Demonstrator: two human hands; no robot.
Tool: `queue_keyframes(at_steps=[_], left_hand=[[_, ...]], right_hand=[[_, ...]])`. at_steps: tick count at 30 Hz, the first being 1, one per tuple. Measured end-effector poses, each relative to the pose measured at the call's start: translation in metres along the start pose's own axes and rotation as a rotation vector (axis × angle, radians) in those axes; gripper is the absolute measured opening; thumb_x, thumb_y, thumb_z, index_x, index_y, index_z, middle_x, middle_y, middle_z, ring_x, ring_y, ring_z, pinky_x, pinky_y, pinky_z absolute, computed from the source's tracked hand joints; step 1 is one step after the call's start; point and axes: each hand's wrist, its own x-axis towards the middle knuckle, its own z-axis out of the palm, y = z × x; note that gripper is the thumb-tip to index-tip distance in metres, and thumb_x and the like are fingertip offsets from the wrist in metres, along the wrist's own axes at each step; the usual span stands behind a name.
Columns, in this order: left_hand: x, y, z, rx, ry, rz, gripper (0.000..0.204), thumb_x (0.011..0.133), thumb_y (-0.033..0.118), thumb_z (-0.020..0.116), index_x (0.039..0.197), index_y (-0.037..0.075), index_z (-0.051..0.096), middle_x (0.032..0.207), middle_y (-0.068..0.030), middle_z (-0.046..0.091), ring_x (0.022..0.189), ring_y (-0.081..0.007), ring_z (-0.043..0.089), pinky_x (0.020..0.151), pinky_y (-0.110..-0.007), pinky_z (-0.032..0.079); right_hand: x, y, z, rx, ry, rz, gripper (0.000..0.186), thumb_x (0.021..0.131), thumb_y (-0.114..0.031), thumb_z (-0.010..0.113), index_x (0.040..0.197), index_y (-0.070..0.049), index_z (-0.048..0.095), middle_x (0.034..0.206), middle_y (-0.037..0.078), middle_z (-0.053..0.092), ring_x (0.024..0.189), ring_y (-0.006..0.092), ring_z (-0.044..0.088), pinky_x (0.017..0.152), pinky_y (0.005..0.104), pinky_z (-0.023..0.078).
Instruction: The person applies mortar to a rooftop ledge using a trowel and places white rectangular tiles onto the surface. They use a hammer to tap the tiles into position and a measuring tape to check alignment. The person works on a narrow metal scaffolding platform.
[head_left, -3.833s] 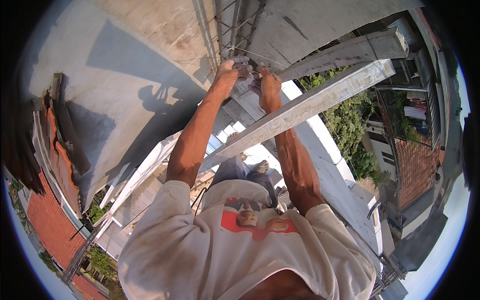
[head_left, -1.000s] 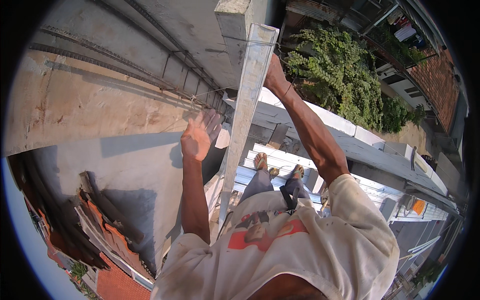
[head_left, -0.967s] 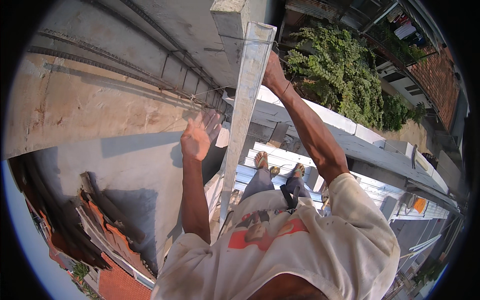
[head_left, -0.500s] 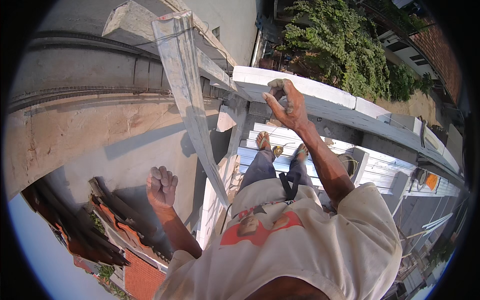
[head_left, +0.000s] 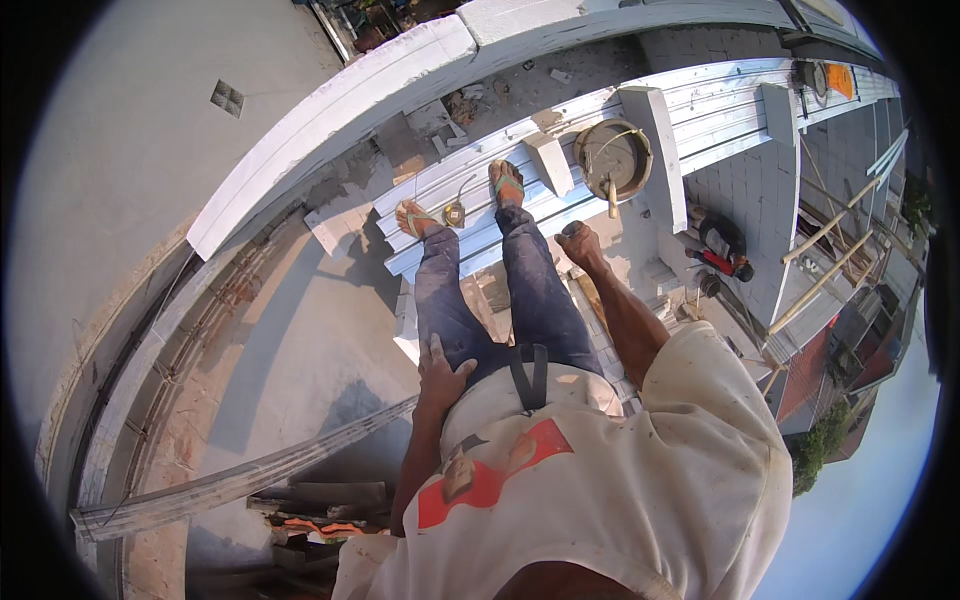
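My left hand (head_left: pixel 440 378) rests on my left thigh (head_left: pixel 450 330), its fingers stretched out and nothing in it. My right hand (head_left: pixel 580 246) hangs in front of my right leg with the fingers curled into a fist; no object shows in it. Just beyond it stands a round bucket (head_left: pixel 579 150) with grey mortar inside and a wire handle across the top. A trowel handle (head_left: pixel 612 203) sticks out over the bucket's near rim. Between my sandalled feet lies a tape measure (head_left: pixel 454 214). A short white block (head_left: pixel 548 165) sits left of the bucket.
I stand on ribbed metal planks (head_left: pixel 700 115) with a longer white block (head_left: pixel 656 150) across them. A white block wall (head_left: pixel 340 120) curves along the far side. Another person (head_left: pixel 722 245) is lower down at right, near bamboo poles (head_left: pixel 825 280). A weathered beam (head_left: pixel 250 465) slants at lower left.
My view has swung to the right, bringing the bucket into full sight. My left hand has come down onto my thigh. My right hand has lowered from the wall and closed into a fist.
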Motion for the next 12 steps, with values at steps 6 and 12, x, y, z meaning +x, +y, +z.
queue_keyframes(at_steps=[6,12], left_hand=[[0.070,0.031,0.053,0.261,0.065,-0.205,0.129,0.080,0.067,0.077,0.164,0.000,0.006,0.163,-0.0396,0.014,0.147,-0.0592,0.025,0.113,-0.069,0.033],[0.087,0.033,0.085,0.352,0.196,-0.217,0.130,0.081,0.069,0.075,0.163,-0.003,0.004,0.161,-0.0405,0.017,0.144,-0.0586,0.031,0.112,-0.070,0.033]], right_hand=[[0.127,0.055,0.015,-0.067,0.045,0.117,0.068,0.076,-0.035,0.086,0.123,0.008,0.064,0.126,0.030,0.067,0.119,0.0423,0.065,0.101,0.0464,0.054],[0.254,0.022,0.100,-0.188,0.169,-0.082,0.112,0.068,-0.032,0.092,0.152,0.008,0.029,0.143,0.037,0.046,0.131,0.0446,0.053,0.108,0.0490,0.049]])
